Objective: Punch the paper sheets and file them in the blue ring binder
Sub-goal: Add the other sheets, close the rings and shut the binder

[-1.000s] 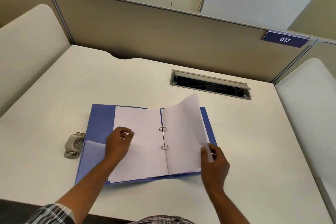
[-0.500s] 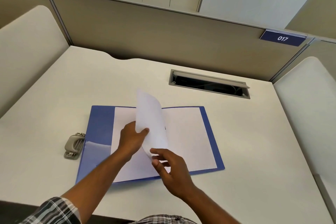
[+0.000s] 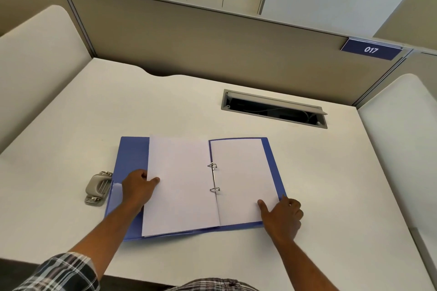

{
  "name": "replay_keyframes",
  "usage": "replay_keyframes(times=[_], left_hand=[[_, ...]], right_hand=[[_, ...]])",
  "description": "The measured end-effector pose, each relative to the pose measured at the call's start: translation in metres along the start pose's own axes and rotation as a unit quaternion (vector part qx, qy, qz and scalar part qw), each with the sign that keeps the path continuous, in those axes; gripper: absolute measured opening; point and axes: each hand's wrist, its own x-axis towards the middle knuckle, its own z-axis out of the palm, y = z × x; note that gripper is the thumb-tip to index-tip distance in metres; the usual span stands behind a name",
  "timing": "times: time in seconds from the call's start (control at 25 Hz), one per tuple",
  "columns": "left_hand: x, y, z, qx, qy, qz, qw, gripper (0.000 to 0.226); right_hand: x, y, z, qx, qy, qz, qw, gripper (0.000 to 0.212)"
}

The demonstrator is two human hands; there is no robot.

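Blue plastic ring binder (image 3: 132, 160) lies open on the white worktop (image 3: 71, 125), white paper sheets (image 3: 179, 184) on its rings; left hand (image 3: 138, 188) pinches left stack edge, right hand (image 3: 282, 216) pinches right page corner, likely steadying both.

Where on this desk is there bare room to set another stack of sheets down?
Bare desk lies between the blue ring binder and the back partition, left of the cable hatch. More lies right of the binder, past the right hand. It is crowded at the binder's left edge: the hole punch sits against it beside the left hand.
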Motion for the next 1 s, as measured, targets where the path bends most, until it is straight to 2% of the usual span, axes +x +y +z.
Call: replay_keyframes(times=[0.16, 0.44, 0.6, 0.76, 0.84, 1.0], left_hand=[[0.004, -0.012, 0.001, 0.023, 0.017, -0.018, 0.999, 0.018], [0.005, -0.026, 0.006, 0.021, 0.015, -0.03, 0.999, 0.036], [0.003, -0.026, 0.009, 0.045, 0.009, -0.011, 0.999, 0.025], [-0.001, -0.025, 0.01, 0.055, 0.012, 0.015, 0.998, 0.018], [-0.002, -0.028, 0.011, 0.073, 0.002, 0.034, 0.997, 0.019], [-0.004, -0.03, 0.012, 0.118, -0.03, 0.04, 0.992, 0.032]], right_hand=[[0.003, 0.007, 0.006, -0.007, -0.01, 0.001, 1.0, 0.089], [0.004, 0.001, 0.003, 0.021, -0.037, -0.006, 0.999, 0.079], [0.004, -0.005, 0.002, 0.036, -0.045, -0.001, 0.998, 0.063], [0.001, -0.005, 0.007, 0.033, -0.03, 0.002, 0.999, 0.058], [-0.003, -0.008, 0.012, 0.037, -0.014, 0.006, 0.999, 0.065], [-0.011, -0.01, 0.019, 0.025, -0.01, 0.0, 1.0, 0.096]])
